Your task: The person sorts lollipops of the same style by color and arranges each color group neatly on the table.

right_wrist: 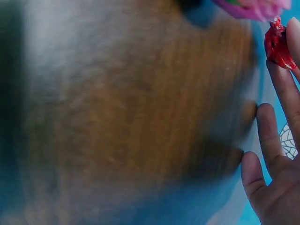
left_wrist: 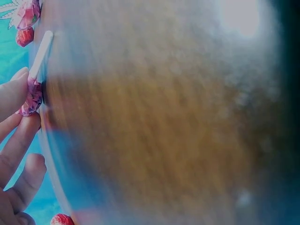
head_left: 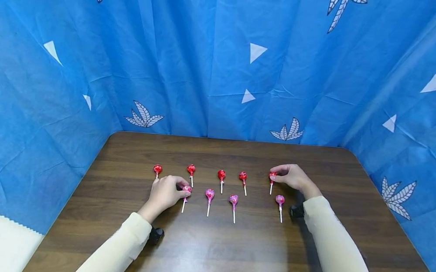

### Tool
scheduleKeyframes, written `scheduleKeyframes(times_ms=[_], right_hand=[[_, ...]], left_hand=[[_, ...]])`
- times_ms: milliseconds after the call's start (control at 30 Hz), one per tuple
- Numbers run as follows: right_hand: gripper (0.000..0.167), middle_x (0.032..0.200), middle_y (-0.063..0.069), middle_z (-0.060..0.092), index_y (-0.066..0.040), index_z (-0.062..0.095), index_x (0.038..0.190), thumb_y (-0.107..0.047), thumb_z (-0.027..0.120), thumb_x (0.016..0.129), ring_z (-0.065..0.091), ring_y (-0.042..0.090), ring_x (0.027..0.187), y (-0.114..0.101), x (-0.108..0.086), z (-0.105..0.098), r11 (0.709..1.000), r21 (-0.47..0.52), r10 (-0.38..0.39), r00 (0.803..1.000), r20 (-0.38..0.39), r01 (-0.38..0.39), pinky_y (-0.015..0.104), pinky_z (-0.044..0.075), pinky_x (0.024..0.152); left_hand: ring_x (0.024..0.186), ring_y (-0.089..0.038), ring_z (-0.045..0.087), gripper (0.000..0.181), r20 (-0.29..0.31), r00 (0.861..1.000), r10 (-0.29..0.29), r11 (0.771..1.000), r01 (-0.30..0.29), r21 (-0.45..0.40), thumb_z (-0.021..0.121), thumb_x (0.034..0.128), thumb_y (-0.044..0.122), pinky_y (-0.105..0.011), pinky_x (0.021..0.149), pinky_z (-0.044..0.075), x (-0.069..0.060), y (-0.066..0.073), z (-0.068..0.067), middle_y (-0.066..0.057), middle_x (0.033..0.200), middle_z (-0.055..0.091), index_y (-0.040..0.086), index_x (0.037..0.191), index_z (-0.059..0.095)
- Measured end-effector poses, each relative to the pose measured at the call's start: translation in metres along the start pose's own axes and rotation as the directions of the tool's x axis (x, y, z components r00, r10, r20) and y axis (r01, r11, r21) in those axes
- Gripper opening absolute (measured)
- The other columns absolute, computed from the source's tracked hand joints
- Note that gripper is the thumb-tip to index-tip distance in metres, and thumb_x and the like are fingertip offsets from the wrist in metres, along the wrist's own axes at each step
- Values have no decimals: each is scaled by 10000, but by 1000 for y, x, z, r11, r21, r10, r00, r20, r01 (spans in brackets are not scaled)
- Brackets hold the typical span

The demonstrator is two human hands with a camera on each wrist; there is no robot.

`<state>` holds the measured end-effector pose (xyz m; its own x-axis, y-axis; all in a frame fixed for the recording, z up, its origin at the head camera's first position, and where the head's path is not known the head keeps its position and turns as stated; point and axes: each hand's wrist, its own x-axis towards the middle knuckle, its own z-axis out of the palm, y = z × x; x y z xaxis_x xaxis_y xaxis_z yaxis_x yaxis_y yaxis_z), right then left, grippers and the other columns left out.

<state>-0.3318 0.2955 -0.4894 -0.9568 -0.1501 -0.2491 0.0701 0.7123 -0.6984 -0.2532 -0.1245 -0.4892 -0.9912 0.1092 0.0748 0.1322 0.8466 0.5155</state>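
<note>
Pink lollipop (head_left: pixel 187 189) pinched by left hand (head_left: pixel 164 193), red lollipop (head_left: pixel 273 174) by right hand (head_left: pixel 293 177): sticks (head_left: pixel 183 207) are best pointed away from the surface's (head_left: pixel 214 258) far edge.

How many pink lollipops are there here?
4. The leftmost pink lollipop is pinched in the left hand; the second and third lie to its right; the fourth lies farther right, near the right hand. A hand could hide another.
</note>
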Motion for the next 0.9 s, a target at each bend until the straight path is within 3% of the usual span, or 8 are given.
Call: scheduleKeyframes(times_ms=[300, 667, 800, 900], right_hand=[[382, 1275, 179, 650, -81, 703, 1205, -298, 742, 894, 531, 359, 1209, -2, -3, 4, 1000, -8, -7, 1000, -13, 7, 588, 358, 1089], [470, 1307, 181, 622, -84, 653, 1278, -325, 747, 886, 524, 365, 1206, -6, -3, 5, 999, -25, -37, 999, -14, 36, 572, 392, 1071], [510, 1372, 179, 586, -83, 625, 1313, -335, 748, 886, 491, 384, 1282, -15, -5, 8, 995, -25, -97, 994, -54, 95, 591, 379, 1083], [519, 1387, 163, 583, -81, 627, 1317, -337, 753, 883, 455, 381, 1326, -31, -9, 15, 983, -64, -175, 979, -101, 170, 604, 338, 1103]], left_hand=[[912, -201, 692, 199, -1, 1000, -6, 1000, 6, -3, 858, 759, 318, -484, 884, 370, -1, -1, 0, 81, 836, 734, 232, 918, 775], [897, -198, 689, 205, 8, 1000, -12, 1000, 12, -3, 856, 764, 327, -495, 886, 362, 0, -1, 0, 90, 817, 729, 228, 925, 777], [898, -198, 689, 204, 8, 1000, -10, 1000, 10, 0, 855, 765, 328, -502, 893, 363, 1, -2, 0, 90, 817, 729, 228, 926, 777], [889, -187, 688, 192, 10, 1000, -9, 1000, 9, 2, 854, 766, 329, -495, 891, 363, 2, -3, 1, 100, 814, 725, 243, 918, 775]])
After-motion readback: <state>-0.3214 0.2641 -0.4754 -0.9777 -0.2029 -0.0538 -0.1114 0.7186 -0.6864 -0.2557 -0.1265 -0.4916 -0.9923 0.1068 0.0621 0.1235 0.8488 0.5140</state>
